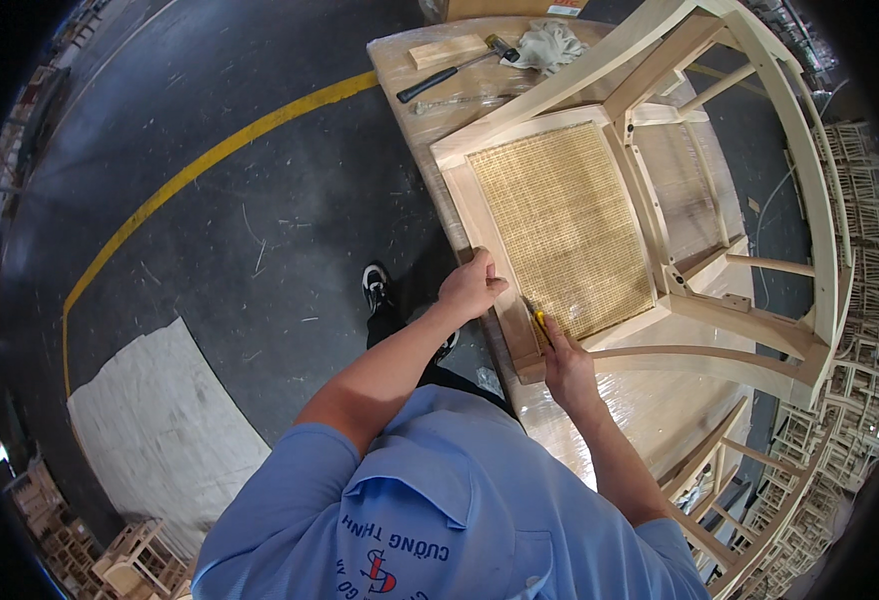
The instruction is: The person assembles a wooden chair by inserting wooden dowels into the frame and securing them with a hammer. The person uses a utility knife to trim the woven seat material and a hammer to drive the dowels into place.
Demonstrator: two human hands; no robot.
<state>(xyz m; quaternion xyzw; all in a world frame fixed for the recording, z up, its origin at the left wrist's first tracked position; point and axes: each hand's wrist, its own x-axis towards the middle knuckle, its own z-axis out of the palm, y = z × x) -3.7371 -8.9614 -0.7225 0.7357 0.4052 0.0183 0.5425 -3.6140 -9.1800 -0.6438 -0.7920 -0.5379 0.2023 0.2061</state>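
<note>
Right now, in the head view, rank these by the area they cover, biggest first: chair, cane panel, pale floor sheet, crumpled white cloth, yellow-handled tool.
1. chair
2. cane panel and pale floor sheet: too alike to rank
3. crumpled white cloth
4. yellow-handled tool, partly hidden

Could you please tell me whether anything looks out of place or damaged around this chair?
Nothing stands out as damaged on the woven panel or the wooden frame. Only the thin pale scraps scattered on the dark floor beside the table look untidy, lying loose.
</note>
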